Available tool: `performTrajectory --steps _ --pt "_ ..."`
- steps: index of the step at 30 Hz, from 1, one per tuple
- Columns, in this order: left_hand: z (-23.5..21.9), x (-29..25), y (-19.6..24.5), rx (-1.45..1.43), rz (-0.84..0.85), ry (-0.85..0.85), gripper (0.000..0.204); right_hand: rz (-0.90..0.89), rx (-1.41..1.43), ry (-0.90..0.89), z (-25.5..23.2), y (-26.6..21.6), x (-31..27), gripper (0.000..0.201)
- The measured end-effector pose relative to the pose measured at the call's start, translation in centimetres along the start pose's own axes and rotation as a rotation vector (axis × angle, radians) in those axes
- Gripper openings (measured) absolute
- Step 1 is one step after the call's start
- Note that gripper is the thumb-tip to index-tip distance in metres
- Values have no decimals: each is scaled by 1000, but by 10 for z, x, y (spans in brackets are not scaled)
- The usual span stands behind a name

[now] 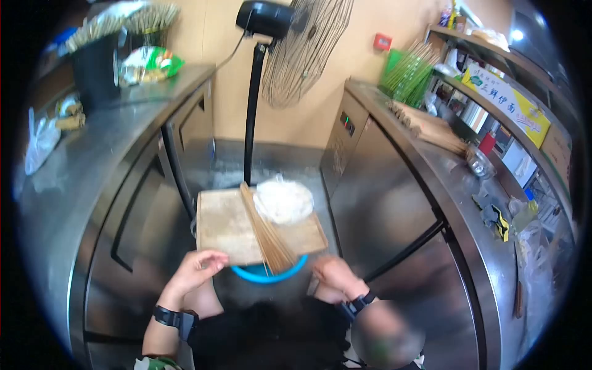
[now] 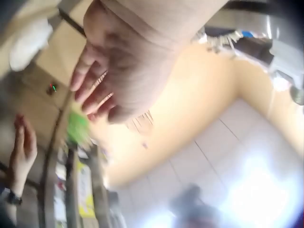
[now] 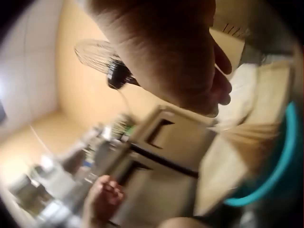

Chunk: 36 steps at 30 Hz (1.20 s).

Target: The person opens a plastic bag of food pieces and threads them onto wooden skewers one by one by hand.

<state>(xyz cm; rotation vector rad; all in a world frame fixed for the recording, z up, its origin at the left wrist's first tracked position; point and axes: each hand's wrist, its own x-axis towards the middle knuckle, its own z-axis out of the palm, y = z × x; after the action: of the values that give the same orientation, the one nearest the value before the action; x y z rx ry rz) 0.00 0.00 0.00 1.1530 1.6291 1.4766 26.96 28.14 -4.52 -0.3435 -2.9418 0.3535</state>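
Observation:
A wooden board (image 1: 225, 225) lies across a blue basin (image 1: 265, 275) between the person's knees. On it are a fanned bundle of thin sticks (image 1: 271, 240) and a clear bag with white contents (image 1: 283, 200). The left hand (image 1: 198, 269) is raised by the board's near left corner, its fingers relaxed and holding nothing visible; in the left wrist view the palm (image 2: 133, 71) looks bare. To the right of the basin is the right hand (image 1: 336, 273), fingers bent loosely, with no object visible in it; the right wrist view shows this hand (image 3: 175, 57) beside the board (image 3: 221, 175).
Steel counters flank the person on the left (image 1: 117, 132) and right (image 1: 456, 185). A standing fan (image 1: 308, 55) is behind the board. Green sticks (image 1: 410, 74) and a wooden board (image 1: 431, 126) are on the right counter; a black bucket (image 1: 95, 71) of sticks stands left.

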Motion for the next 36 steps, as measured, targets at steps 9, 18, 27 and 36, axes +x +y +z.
performTrajectory --steps 9,18,27,36 --pt "-36 43 -108 -508 -322 392 23 211 53 334 29 10 -7 13" --pt "-27 54 -117 -435 -263 453 19 380 -34 14 39 -1 18 15" --pt "-25 50 -136 -217 -186 475 16 249 -138 19 54 4 15 14" --pt "-29 80 -128 -515 -500 465 19 292 -151 0 48 -6 18 18"
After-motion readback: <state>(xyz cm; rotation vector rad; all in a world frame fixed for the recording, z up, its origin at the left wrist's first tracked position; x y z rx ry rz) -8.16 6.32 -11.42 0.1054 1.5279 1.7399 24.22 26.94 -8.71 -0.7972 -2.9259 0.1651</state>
